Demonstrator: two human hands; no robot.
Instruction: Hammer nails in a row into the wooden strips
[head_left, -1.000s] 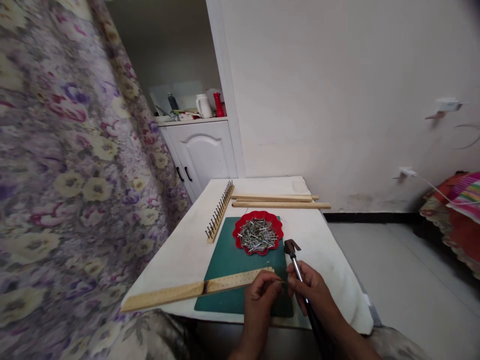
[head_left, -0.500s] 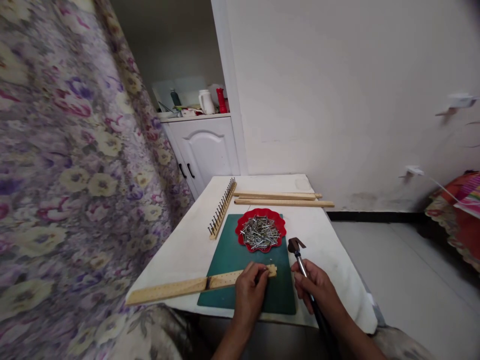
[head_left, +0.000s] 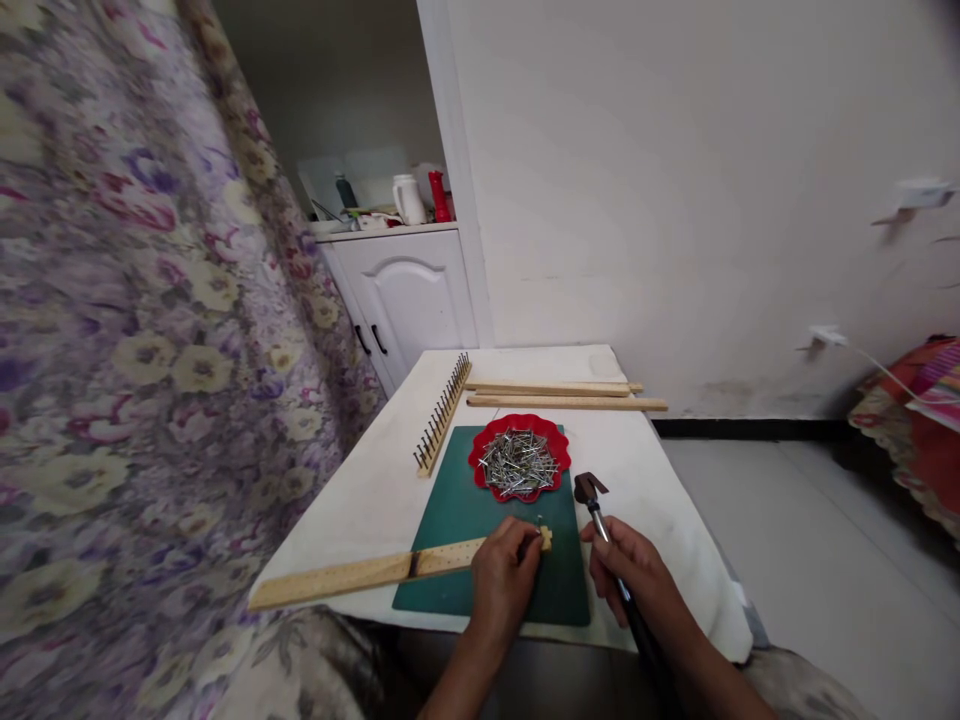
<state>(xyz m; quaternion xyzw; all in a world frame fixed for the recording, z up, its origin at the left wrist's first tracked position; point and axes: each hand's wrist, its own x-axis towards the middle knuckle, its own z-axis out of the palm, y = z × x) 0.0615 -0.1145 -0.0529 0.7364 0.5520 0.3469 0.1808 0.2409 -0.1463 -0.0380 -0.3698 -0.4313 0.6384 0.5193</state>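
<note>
A wooden strip (head_left: 352, 578) with rows of small holes lies slantwise across the green cutting mat (head_left: 431, 590) and the table. Over its right end, my left hand (head_left: 504, 575) is closed in a pinch. A nail (head_left: 540, 520) glints at those fingertips, mostly covered by them. To the right, my right hand (head_left: 626, 575) grips a hammer (head_left: 600, 518) by its dark handle, the head raised beside the mat. Beyond my hands a red scalloped dish (head_left: 478, 462) full of loose nails stands on the mat.
At the table's far left lies a wooden strip with a row of upright nails (head_left: 442, 420). Bare wooden strips (head_left: 562, 402) lie along the back of the white-covered table (head_left: 345, 500). A floral curtain (head_left: 187, 350) hangs at left, and a wall (head_left: 675, 200) rises behind.
My left hand has tilted slightly at the strip's right end, its fingertips shifting a little right. The hammer stays nearly where it was. The view has moved slightly.
</note>
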